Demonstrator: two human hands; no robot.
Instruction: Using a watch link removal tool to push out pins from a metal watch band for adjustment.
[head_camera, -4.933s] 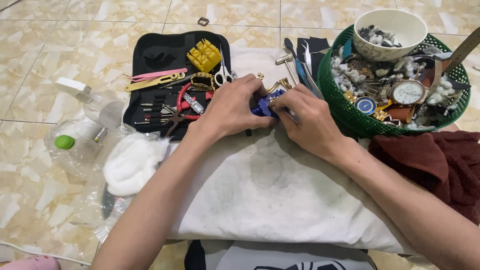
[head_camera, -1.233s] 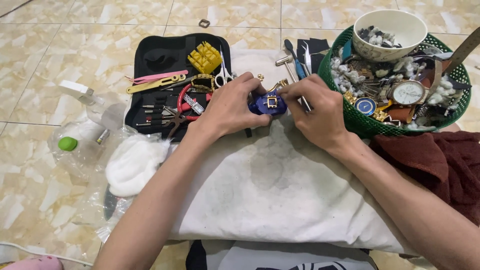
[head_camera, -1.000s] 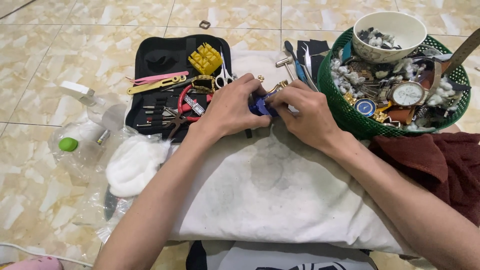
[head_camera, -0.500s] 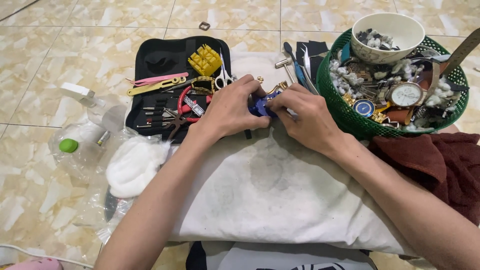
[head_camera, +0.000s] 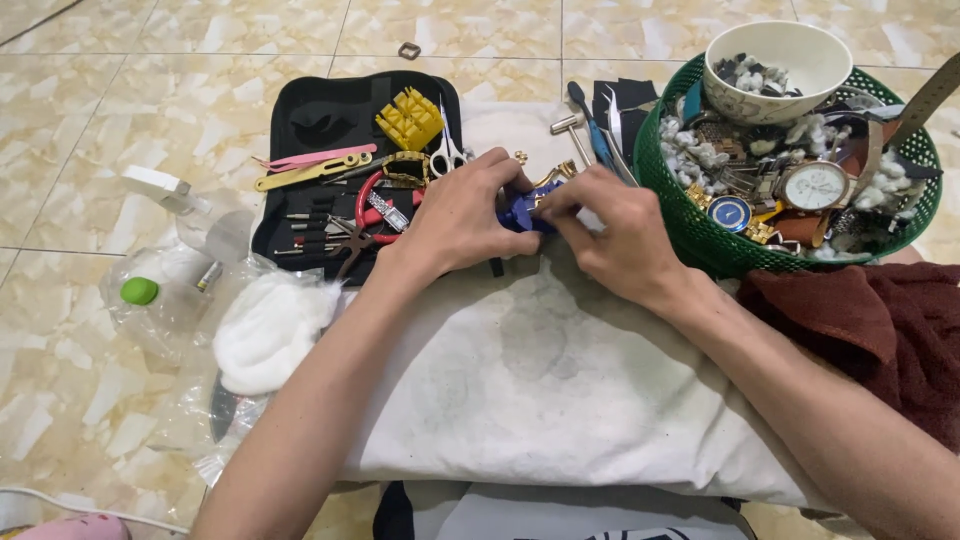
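A small blue tool (head_camera: 519, 211) with a gold-coloured watch band in it sits at the far edge of a stained white cloth (head_camera: 540, 380). My left hand (head_camera: 462, 215) grips the blue tool from the left. Closed around its right end is my right hand (head_camera: 612, 232), fingertips pinching at the gold part. Both hands cover most of the tool.
An open black tool case (head_camera: 340, 165) with tweezers, a yellow block, scissors and red pliers lies behind my left hand. A green basket (head_camera: 700, 230) of watches and a white bowl (head_camera: 780, 60) stands at right. Cotton wool (head_camera: 265, 330), plastic bottles (head_camera: 175, 260) and a dark red towel (head_camera: 880, 330) lie around.
My right hand lifted off the tool about a second ago, then closed back onto its right end. The left hand has stayed on the tool.
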